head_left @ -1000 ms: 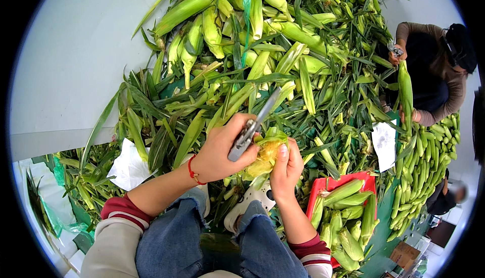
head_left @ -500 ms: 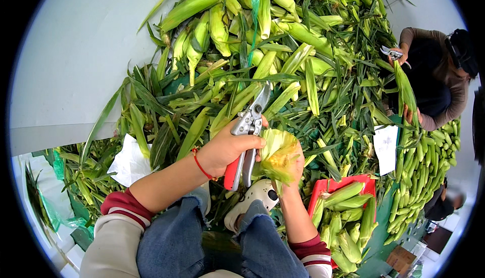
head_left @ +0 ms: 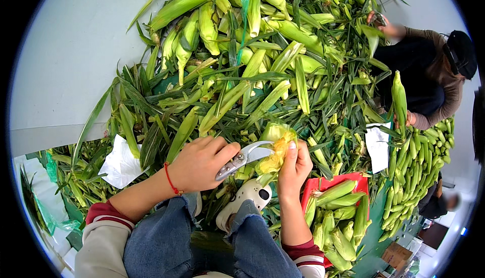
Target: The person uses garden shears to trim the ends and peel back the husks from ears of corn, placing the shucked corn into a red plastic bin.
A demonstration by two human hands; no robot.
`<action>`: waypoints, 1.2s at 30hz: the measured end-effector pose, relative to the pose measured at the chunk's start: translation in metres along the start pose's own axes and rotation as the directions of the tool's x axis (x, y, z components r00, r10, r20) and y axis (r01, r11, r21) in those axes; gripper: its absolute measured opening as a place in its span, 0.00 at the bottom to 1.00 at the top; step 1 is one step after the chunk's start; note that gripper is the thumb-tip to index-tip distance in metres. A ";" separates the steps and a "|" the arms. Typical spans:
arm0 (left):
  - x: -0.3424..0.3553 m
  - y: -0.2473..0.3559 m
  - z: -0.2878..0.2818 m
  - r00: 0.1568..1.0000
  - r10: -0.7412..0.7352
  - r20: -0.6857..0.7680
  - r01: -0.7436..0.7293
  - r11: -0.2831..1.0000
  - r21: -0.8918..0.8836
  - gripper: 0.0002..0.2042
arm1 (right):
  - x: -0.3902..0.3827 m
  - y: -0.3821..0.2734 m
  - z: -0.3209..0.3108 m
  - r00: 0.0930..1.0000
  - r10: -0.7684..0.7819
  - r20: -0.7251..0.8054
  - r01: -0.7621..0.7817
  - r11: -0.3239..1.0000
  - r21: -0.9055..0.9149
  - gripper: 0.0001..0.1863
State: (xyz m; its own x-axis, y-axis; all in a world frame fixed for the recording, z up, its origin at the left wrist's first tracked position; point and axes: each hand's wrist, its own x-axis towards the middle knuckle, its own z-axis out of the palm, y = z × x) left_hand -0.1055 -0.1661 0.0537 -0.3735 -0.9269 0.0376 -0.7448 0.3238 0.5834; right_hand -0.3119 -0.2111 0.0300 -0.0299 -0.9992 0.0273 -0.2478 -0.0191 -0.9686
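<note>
My left hand, with a red cord on its wrist, grips metal pruning shears. Their blades are parted and reach to the ragged yellow end of an ear of corn. That ear, in pale green husk with yellow silk, is held in my right hand, thumb on the near side. Most of the ear's length is hidden, as it is seen nearly end-on. Beyond both hands lies a big heap of husked corn ears and loose leaves.
A red crate of green ears stands by my right forearm. At right, a co-worker holds an ear and a tool, near rows of trimmed ears. White papers lie left and right. My clog is below my hands.
My left hand has turned the shears from pointing away to pointing right, bringing their blades to the ear's yellow end. The co-worker's tool hand has moved up, away from their ear.
</note>
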 end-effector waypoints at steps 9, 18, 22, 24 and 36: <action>0.005 0.005 0.001 0.998 0.058 -0.036 -0.052 0.988 0.147 0.25 | -0.007 0.010 0.003 0.995 -0.085 0.052 0.090 0.989 -0.119 0.11; 0.002 0.004 0.009 0.993 0.095 -0.068 -0.074 0.961 0.265 0.18 | -0.009 0.012 0.003 0.999 -0.045 0.022 0.047 0.994 -0.096 0.12; 0.005 -0.007 0.012 0.988 0.114 -0.109 -0.086 0.969 0.232 0.15 | -0.006 -0.002 0.003 1.000 0.022 0.023 -0.020 0.998 -0.067 0.12; 0.010 -0.025 0.003 0.960 -0.061 -0.274 0.115 0.976 0.185 0.14 | -0.006 -0.004 0.000 0.996 0.076 0.037 -0.074 0.996 -0.047 0.12; 0.006 -0.016 0.018 0.881 -0.338 0.331 0.472 0.560 -0.681 0.20 | -0.023 0.011 -0.005 0.986 0.141 -0.094 -0.105 0.944 0.314 0.18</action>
State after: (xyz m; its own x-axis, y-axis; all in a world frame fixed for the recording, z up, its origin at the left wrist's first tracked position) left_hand -0.1053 -0.1734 0.0300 -0.2601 -0.8630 -0.4332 -0.2168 -0.3850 0.8971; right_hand -0.3192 -0.1881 0.0196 -0.1550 -0.9841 -0.0866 0.0733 0.0759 -0.9944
